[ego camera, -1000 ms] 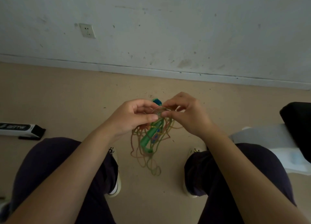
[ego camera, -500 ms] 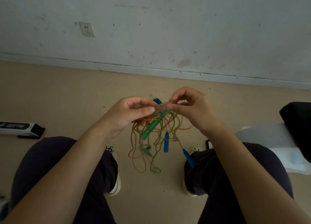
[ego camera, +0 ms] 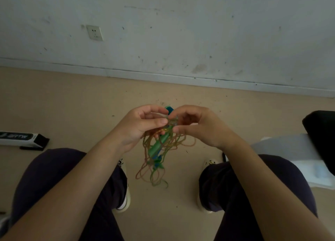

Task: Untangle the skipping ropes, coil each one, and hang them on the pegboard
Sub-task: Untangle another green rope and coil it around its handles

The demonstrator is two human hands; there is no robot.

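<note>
At frame centre my left hand (ego camera: pixel 143 125) and right hand (ego camera: pixel 197 126) both pinch the top of the tangled skipping ropes (ego camera: pixel 159 155), so the loops hang free above the floor (ego camera: pixel 72 103) for picking apart (green handle (ego camera: pixel 158 145) buried inside). Far left lies a box (ego camera: pixel 21 138); no pegboard visible.

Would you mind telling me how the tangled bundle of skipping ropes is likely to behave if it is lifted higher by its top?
The tangled ropes will probably stay floppy: thin cords droop in loose loops below the left hand and right hand. They seem light, since fingertip pinches carry them. The green handle hangs inside and may swing.
</note>
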